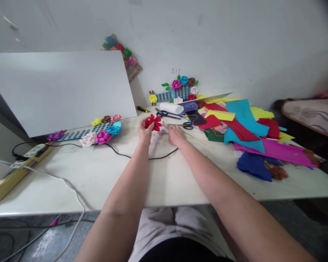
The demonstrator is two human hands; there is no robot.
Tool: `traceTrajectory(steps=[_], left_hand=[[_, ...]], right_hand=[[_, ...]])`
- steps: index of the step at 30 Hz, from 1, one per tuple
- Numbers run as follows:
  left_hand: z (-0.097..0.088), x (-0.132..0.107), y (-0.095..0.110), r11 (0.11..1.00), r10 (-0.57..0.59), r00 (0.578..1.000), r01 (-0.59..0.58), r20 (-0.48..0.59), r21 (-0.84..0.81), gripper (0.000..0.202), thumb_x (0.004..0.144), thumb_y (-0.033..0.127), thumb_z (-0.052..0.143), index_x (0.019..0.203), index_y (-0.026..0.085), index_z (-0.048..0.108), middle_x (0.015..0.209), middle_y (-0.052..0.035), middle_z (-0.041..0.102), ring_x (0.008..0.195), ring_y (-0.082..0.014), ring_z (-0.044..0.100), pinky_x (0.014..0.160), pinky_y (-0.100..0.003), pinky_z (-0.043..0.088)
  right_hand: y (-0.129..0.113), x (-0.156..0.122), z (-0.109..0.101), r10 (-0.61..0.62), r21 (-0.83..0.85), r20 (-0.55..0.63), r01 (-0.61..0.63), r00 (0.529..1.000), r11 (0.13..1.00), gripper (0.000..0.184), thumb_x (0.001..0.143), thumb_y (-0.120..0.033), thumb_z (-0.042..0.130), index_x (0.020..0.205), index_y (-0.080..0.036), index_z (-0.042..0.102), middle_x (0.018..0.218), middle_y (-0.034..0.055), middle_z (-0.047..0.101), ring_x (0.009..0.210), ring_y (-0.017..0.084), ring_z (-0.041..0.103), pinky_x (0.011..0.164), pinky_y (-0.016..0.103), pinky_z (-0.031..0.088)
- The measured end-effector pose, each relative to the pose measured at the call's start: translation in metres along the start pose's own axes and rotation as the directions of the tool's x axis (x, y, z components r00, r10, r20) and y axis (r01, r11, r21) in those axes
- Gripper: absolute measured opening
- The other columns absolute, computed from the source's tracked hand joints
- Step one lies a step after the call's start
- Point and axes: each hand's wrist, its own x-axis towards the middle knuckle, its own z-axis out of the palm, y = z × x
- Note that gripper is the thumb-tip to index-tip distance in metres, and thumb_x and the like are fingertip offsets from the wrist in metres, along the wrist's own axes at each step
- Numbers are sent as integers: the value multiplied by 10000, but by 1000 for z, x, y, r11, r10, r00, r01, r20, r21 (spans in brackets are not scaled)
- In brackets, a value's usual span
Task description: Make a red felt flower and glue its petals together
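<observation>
A red paper flower (155,123) with pointed petals is pinched in the fingers of my left hand (144,128), above the table. Close by on the right, my right hand (176,134) has its fingers curled down near the tabletop, and a small light tip shows at its fingertips. What it grips is mostly hidden. A black cord (120,154) runs across the table and ends from view at my right wrist. Under the flower lies something whitish and see-through (154,140). Beyond my right hand are black-handled scissors (188,125) and a thin wooden stick (200,140).
Coloured paper sheets (244,120) are heaped on the right. A flower-decorated woven piece (98,133) lies at left, before a leaning white board (62,91). Another decorated piece (175,94) leans on the wall. A power strip (22,169) and white cable (71,185) occupy the left edge.
</observation>
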Motion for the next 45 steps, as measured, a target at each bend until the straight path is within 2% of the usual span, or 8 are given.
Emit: traceTrajectory(steps=[9,15,18,21,23,26,36,45], left_hand=[[-10,6,-2,998,62,997,-62,-44,4,438,604,312,845,970,207,628,865,-42,698,764,-173,676,675,-291,558],[-13,5,-2,1000,18,999,-18,-28,-15,473,586,315,857,989,207,634,879,-47,704,770,-172,672,686,-293,551],[-13,3,-2,999,-30,999,30,17,-38,483,582,338,857,991,201,641,901,-59,709,759,-179,674,673,-304,548],[-13,1,-1,995,-81,994,85,76,-53,501,564,356,865,988,195,651,905,-65,715,745,-179,673,664,-302,538],[-13,-1,0,992,-108,988,114,108,-50,519,546,363,872,987,194,658,893,-61,719,731,-175,670,657,-297,531],[-12,-3,2,990,-127,981,134,144,-35,516,541,376,872,977,188,669,864,-58,723,711,-167,666,652,-290,527],[-13,-4,5,977,-198,972,186,123,103,507,577,411,839,991,173,669,869,-62,723,655,-150,657,484,-212,442],[-13,-5,5,976,-194,974,181,117,119,517,574,454,824,979,175,665,806,-50,717,599,-136,633,438,-194,401]], right_hand=[[22,-7,-14,124,43,-85,-121,989,992,321,829,-262,540,1118,-234,677,1060,107,702,1058,258,586,898,354,424],[37,-5,-16,381,346,-101,-327,919,880,314,803,-399,593,1081,-306,704,983,64,727,949,249,645,803,339,475],[44,3,-10,450,655,-122,-269,885,706,333,709,-337,682,1025,-234,700,877,53,710,834,221,637,730,320,497],[44,6,-9,414,915,-56,-119,909,385,286,644,-309,709,888,-166,664,636,-1,614,578,149,549,546,278,470],[41,4,-13,342,975,-8,-69,940,212,258,611,-324,727,781,-158,629,519,-40,523,466,105,455,451,247,400],[37,-3,-22,178,995,22,-39,984,91,289,596,-380,759,673,-164,582,462,-52,479,425,81,410,413,228,348],[43,-12,-34,17,987,101,-102,995,127,363,590,-430,786,572,-146,560,508,-14,561,380,56,413,367,220,289],[48,-11,-33,-8,984,100,-98,995,146,367,589,-440,787,569,-150,563,510,-8,572,376,58,410,359,219,296]])
